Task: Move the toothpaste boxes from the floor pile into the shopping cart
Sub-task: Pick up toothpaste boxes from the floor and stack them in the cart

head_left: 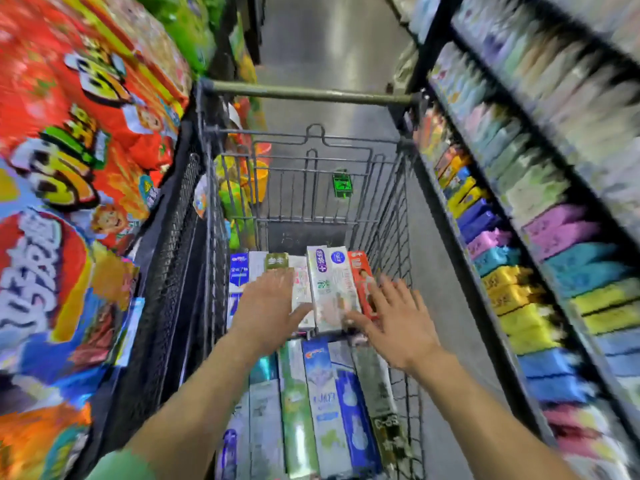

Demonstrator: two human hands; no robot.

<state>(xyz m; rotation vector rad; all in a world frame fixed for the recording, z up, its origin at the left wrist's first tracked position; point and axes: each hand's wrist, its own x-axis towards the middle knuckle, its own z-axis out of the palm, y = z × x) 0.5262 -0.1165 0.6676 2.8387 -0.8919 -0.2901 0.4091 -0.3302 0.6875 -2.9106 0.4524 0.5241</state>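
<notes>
Toothpaste boxes [329, 289] are lying packed in rows inside the shopping cart [384, 216]. I am holding my left hand [266, 313] and right hand [398, 323] above them, fingers spread, gripping nothing. Stocked shelves [540, 188] are flanking the cart.

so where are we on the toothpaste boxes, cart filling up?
Done: two rows of toothpaste boxes already lie in the shopping cart. In hand: nothing gripped; the left hand and right hand are open over the far row, seemingly just releasing or squaring it. Left: unknown, since the floor pile is out of view.
</notes>
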